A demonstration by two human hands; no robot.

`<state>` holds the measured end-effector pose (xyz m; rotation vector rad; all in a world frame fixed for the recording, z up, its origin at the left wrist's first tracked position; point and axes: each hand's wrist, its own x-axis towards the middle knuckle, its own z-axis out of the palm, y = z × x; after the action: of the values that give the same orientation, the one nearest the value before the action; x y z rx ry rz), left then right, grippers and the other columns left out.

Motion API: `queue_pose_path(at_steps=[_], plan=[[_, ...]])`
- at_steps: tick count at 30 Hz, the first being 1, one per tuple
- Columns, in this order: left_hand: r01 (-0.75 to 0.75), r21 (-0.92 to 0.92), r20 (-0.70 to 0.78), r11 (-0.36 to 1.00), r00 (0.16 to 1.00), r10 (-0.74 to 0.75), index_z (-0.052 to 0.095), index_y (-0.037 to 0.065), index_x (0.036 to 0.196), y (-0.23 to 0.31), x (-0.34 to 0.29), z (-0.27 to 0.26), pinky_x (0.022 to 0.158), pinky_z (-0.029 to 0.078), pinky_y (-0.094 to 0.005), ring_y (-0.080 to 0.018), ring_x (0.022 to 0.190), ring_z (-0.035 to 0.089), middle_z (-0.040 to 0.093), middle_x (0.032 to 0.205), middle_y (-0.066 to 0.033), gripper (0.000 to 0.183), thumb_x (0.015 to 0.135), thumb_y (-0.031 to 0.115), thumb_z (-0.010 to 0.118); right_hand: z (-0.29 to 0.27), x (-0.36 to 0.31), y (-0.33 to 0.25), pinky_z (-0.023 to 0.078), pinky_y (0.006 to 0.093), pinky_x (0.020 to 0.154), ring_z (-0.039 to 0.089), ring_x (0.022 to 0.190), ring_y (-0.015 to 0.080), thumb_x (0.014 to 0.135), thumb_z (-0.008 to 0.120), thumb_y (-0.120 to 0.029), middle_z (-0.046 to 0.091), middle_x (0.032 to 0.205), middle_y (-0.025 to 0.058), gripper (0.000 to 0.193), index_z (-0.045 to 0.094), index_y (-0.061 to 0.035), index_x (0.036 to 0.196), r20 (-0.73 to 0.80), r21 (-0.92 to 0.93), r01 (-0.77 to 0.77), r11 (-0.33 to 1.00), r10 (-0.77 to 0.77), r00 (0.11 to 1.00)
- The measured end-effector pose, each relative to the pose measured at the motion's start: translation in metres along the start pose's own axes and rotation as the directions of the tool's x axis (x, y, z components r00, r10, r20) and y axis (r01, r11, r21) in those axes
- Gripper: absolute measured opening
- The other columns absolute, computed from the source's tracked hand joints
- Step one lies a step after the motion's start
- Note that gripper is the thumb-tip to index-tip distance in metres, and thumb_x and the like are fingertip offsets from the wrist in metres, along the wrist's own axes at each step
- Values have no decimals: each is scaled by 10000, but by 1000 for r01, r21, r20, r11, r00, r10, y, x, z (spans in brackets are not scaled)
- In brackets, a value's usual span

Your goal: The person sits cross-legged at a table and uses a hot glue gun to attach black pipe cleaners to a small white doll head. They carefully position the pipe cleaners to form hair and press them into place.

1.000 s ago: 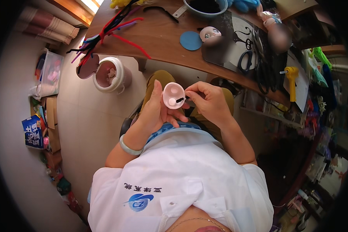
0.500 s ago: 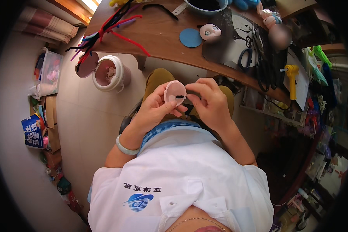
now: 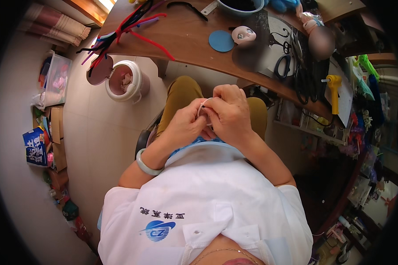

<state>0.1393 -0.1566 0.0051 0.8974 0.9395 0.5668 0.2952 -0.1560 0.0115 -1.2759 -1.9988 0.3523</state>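
Over my lap, my left hand (image 3: 183, 124) is closed round a small pale pink hollow shell (image 3: 200, 110), cup-shaped with a thin rim. The fingers of my right hand (image 3: 231, 114) are bent over the shell's right side, with thumb and fingertips at its rim and inside. Both hands cover most of the shell. A bit of something dark shows by the thumbs, too small to make out. Whether the right fingers also pinch a separate small piece is hidden.
On the wooden table lie red, black and purple pipe cleaners (image 3: 150, 42), a blue disc (image 3: 221, 41), a doll's face piece (image 3: 243, 35), black-handled scissors (image 3: 282, 66) and a yellow glue gun (image 3: 335, 90). A blue bowl (image 3: 225, 9) stands behind. An open-lidded bin (image 3: 140, 81) stands on the floor at left.
My right hand has moved left over the shell, its fingers now on and inside the rim. The shell has turned, so its open inside and black strip are mostly covered.
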Motion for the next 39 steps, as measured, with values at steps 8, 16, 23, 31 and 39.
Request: queue_pose_path(at_steps=[8, 16, 23, 31, 39], plan=[[-27, -253, -49, 967, 999, 16, 421, -35, 1190, 7, 5, -12, 662, 568, -259, -183, 787, 663, 600, 1021, -138, 296, 920, 83, 450, 3, -1, 7, 421, 346, 729, 562, 805, 240, 747, 667, -25, 595, 890, 67, 69, 645, -43, 810, -38, 439, -243, 865, 288, 957], [-117, -222, -84, 968, 991, 100, 418, -32, 1179, 3, 10, -16, 588, 551, -233, -146, 726, 655, 626, 932, -119, 339, 917, 129, 560, -3, 6, 0, 473, 252, 564, 609, 654, 180, 805, 649, 3, 638, 816, 81, 73, 636, -17, 874, 104, 578, -211, 788, 185, 977], [-128, -172, -95, 977, 989, 113, 421, -36, 1151, 0, 10, -10, 590, 552, -251, -163, 700, 655, 618, 907, -126, 254, 952, 107, 488, 4, 3, -3, 478, 217, 571, 601, 649, 72, 860, 605, -13, 662, 787, 59, 50, 615, 29, 886, 187, 697, -443, 564, 453, 872], [-173, -142, -143, 975, 978, 153, 479, -32, 1155, 3, 11, -6, 593, 545, -247, -160, 725, 652, 632, 921, -110, 284, 945, 150, 534, -1, 9, -3, 491, 216, 595, 612, 671, 71, 870, 585, -15, 666, 765, 58, 78, 620, 39, 914, 216, 633, -513, 580, 503, 837], [-261, -119, -191, 958, 953, 236, 492, -45, 1198, 4, 10, -4, 705, 570, -269, -155, 877, 643, 622, 1041, -107, 286, 959, 111, 481, 0, 7, -2, 477, 245, 602, 588, 669, 105, 828, 635, -31, 639, 855, 51, 111, 663, -6, 933, 193, 590, -454, 668, 430, 882]])
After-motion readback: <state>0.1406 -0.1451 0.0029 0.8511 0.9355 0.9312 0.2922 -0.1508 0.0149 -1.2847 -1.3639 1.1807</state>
